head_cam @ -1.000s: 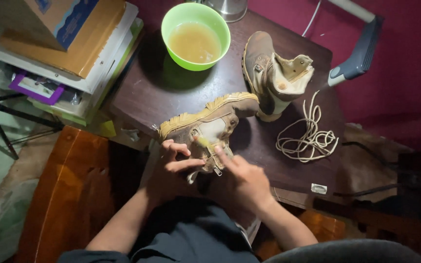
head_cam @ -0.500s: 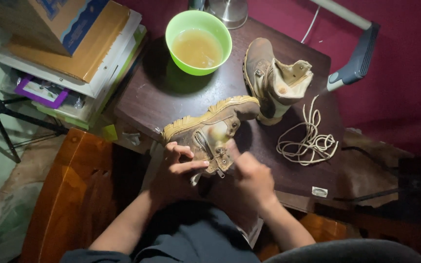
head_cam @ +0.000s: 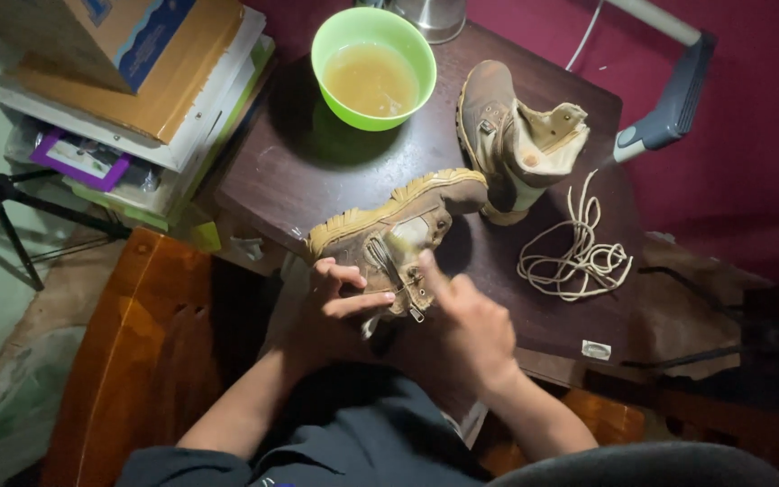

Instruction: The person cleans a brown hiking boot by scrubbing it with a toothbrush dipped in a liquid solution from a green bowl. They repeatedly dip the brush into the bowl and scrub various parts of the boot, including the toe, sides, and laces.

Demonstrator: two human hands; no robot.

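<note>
A tan laceless boot lies on its side at the near edge of a dark wooden table, sole turned away from me. My left hand grips its upper from below. My right hand presses a small brush or cloth against the boot's side; the tool is mostly hidden under the fingers. The second boot stands upright further back. A loose coil of pale laces lies on the table to the right of my right hand.
A green bowl of cloudy brownish liquid sits at the table's far side. Stacked boxes and books fill the left. A grey handle leans at the right, a metal base at the back. An orange wooden chair stands lower left.
My right hand has slid up along the boot's side toward its sole. The left hand keeps its hold on the boot.
</note>
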